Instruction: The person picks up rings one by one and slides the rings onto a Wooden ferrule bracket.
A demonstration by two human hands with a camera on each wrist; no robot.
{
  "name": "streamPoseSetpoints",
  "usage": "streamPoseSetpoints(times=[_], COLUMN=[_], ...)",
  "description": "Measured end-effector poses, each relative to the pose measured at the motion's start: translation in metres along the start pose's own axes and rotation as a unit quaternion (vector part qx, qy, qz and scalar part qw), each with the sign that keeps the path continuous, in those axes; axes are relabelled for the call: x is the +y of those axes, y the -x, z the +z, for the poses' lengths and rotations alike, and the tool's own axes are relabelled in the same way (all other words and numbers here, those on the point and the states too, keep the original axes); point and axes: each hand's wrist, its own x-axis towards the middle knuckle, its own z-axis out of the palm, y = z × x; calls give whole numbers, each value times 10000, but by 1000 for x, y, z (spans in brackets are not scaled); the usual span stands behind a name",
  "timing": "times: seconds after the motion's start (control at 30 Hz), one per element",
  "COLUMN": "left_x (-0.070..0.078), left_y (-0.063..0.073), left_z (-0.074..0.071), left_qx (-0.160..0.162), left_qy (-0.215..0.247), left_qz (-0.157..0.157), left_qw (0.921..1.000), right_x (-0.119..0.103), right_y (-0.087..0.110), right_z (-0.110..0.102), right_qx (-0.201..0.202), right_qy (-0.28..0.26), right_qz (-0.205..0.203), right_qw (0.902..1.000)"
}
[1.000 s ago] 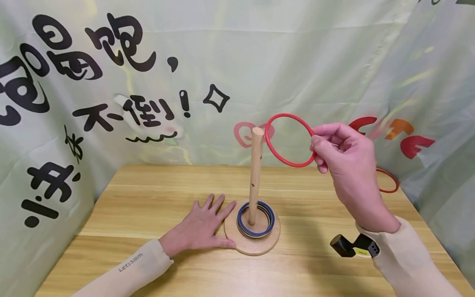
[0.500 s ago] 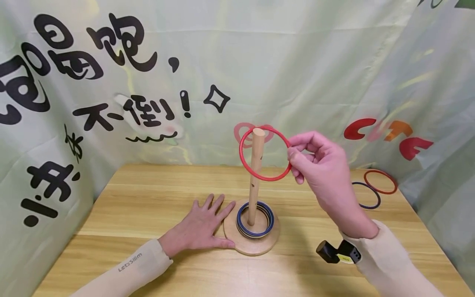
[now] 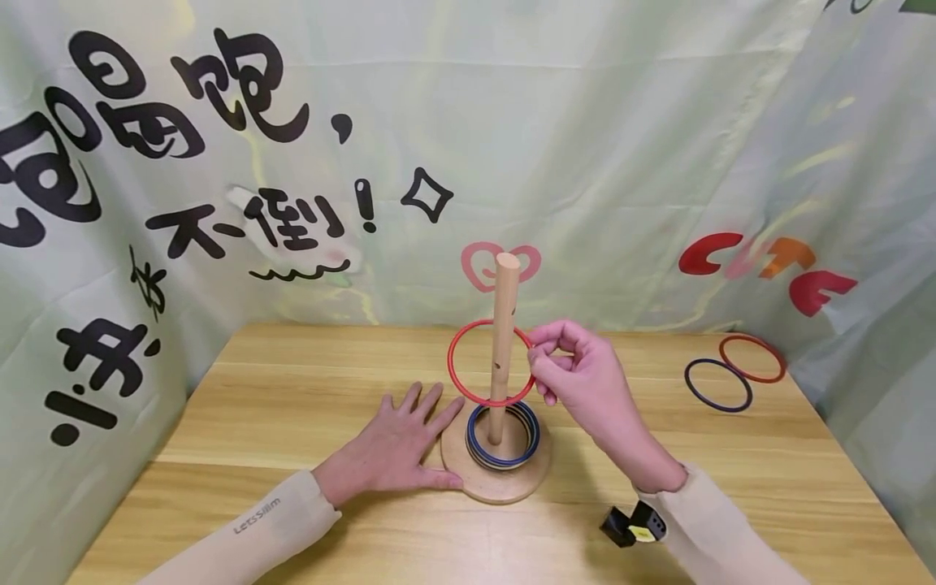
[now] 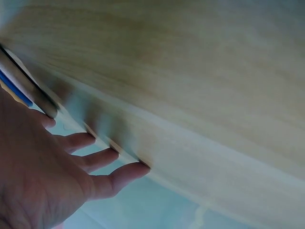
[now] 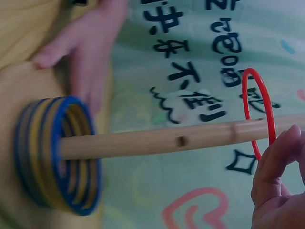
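Observation:
A wooden post (image 3: 504, 313) stands upright on a round wooden base (image 3: 504, 491). Around the post's foot lies a stack of blue and yellow rings (image 5: 86, 157). My right hand (image 3: 585, 374) pinches a red ring (image 3: 450, 357) at its right side, between thumb and fingers. In the right wrist view this red ring (image 5: 272, 112) encircles the post, above the stack. My left hand (image 3: 398, 445) lies flat on the table, fingers spread, its thumb and index fingertip at the base's left edge. The left wrist view shows the left hand (image 4: 62, 176) at a slant.
At the table's back right lie a red ring (image 3: 784, 367) and a blue ring (image 3: 720, 406), slightly overlapping or touching. A printed curtain (image 3: 585, 146) hangs behind the wooden table (image 3: 292, 366). A small black device (image 3: 632, 524) is worn at the right wrist.
My right hand has moved left and down with the red ring, which has gone from beside the post's top to around it, lower down. The left hand stays still.

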Motion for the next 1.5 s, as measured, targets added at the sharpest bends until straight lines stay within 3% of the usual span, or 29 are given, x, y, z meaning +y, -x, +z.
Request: streamPoseSetpoints(times=[0.33,0.6,1.13,1.5], left_x=[1,1,4,2], left_y=[0,-2,-2,-1], left_z=[-1,-2,-1,-1], left_qx=[-16,0,94,39], left_qy=[68,69,51,162], left_qz=[17,24,63,5], left_qw=[10000,10000,9999,9999], right_x=[42,74,90,89], right_y=[10,16,18,21], right_z=[-10,-11,-13,-14], right_qx=[-108,-356,-657,-747], right_qy=[581,1252,1482,1660], right_qz=[635,733,974,813], right_qw=[9962,9888,9819,9799])
